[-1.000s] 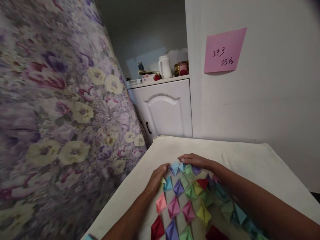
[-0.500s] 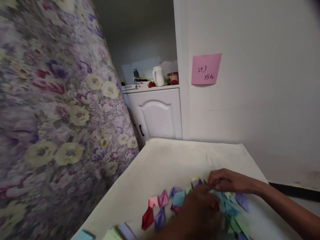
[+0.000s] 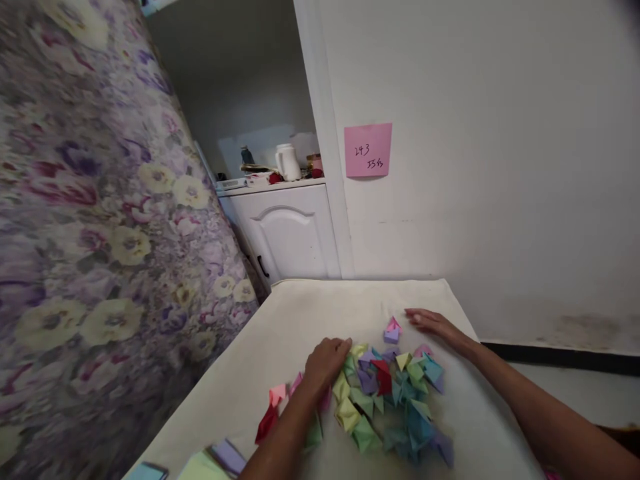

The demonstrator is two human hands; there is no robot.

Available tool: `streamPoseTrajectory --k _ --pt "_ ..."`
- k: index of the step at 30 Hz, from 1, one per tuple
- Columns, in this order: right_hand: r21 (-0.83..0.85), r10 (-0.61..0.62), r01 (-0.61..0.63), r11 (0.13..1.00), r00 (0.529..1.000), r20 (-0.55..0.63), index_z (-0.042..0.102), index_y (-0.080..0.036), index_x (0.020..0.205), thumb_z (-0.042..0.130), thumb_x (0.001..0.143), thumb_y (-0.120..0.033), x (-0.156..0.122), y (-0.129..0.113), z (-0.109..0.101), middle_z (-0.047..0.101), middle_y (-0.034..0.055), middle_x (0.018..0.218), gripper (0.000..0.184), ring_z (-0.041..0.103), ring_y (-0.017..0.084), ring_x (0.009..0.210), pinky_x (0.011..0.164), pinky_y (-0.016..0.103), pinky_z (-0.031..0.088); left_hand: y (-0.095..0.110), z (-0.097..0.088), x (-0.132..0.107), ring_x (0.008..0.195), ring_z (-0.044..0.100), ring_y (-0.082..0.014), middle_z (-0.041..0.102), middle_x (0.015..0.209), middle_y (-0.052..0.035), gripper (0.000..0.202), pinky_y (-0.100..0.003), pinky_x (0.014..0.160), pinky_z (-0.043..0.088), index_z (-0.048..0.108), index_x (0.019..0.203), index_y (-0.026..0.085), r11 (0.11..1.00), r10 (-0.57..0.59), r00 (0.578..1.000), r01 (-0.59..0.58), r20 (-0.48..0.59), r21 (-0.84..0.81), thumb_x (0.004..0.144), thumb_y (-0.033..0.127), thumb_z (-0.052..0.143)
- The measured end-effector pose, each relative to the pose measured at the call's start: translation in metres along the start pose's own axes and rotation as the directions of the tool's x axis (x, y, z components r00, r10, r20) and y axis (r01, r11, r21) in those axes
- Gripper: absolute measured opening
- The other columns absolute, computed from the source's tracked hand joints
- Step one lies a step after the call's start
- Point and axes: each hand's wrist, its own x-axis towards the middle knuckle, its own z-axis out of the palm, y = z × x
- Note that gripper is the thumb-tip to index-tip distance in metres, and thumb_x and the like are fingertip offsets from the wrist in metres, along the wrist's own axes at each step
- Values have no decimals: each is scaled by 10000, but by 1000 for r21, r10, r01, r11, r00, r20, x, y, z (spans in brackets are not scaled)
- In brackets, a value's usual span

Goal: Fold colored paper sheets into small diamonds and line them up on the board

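Note:
A heap of small folded paper pieces (image 3: 385, 397) in pink, red, purple, green, yellow and blue lies on the cream-covered table (image 3: 310, 313). My left hand (image 3: 325, 363) rests on the left side of the heap, fingers curved down over the pieces. Stretched flat on the cloth at the heap's far right is my right hand (image 3: 433, 325), its fingertips beside a pink and purple piece (image 3: 393, 330). Neither hand grips a piece that I can make out.
A flowered cloth (image 3: 100, 233) hangs close along the left. A white wall with a pink sticky note (image 3: 368, 150) rises behind the table. A white cabinet (image 3: 285, 230) with a jug and jars stands at the back. Flat paper sheets (image 3: 215, 461) lie at the near left edge.
The pieces lay in tidy rows a second ago; now they are swept into a loose heap. Both hands swept through them and now sit at the heap's two sides. The view has shifted right.

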Motion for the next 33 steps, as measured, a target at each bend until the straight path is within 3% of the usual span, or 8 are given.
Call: streamPoseTrajectory --k 6,10,13,17,20,24,30,33 --pt "43 -28 20 999 984 178 590 -193 1153 547 778 -483 35 6 30 623 91 1149 476 554 268 1044 888 422 421 -12 21 9 863 591 -260 672 878 -99 524 -331 724 382 678 780 207 985 -16 1000 17 -3 169 855 512 258" --pt "93 -15 -19 996 932 362 619 -169 1111 548 794 -443 27 -1 34 680 100 1028 425 608 247 927 733 354 488 15 28 3 770 603 -230 671 803 -72 494 -292 640 388 661 742 213 981 41 996 -55 77 188 858 500 276" --pt "120 -8 -47 992 907 422 643 -153 1071 575 781 -417 10 -5 17 689 113 993 398 634 231 847 675 321 498 43 31 -11 775 593 -183 663 799 -28 452 -257 681 399 653 758 229 973 163 976 -183 141 140 879 451 278" --pt "171 -25 -29 985 952 304 635 -144 1075 463 836 -457 -5 6 -13 661 130 1040 430 607 240 932 746 347 493 48 22 -31 869 574 -179 657 913 -33 418 -273 786 410 648 928 246 958 288 957 -288 -19 5 901 394 258" --pt "191 -42 5 982 981 188 630 -163 1083 449 836 -476 -2 21 -17 606 122 1154 438 541 257 1066 855 393 456 18 22 -41 942 555 -206 637 986 -54 397 -342 856 409 636 972 229 991 124 962 -131 -243 -12 892 390 282" --pt "175 -66 42 984 989 133 637 -168 1073 491 814 -488 10 32 3 616 119 1138 437 522 287 1098 888 444 434 -23 42 -55 1047 515 -238 602 1068 -87 391 -426 946 370 610 1034 188 997 -60 915 36 -399 -68 858 422 351" --pt "88 -140 139 986 990 3 592 -212 1143 594 746 -482 28 36 20 490 74 1306 481 344 278 1256 1076 442 181 -18 58 -49 1165 461 -243 554 1226 -102 470 -422 1005 325 556 1148 175 943 -268 914 184 -305 -277 851 477 353" --pt "82 -130 127 988 991 23 586 -211 1148 600 737 -484 36 36 27 476 80 1317 494 328 280 1264 1082 444 154 0 56 -44 1130 496 -232 587 1191 -81 442 -397 984 348 580 1113 193 945 -227 949 160 -219 -285 850 473 362"
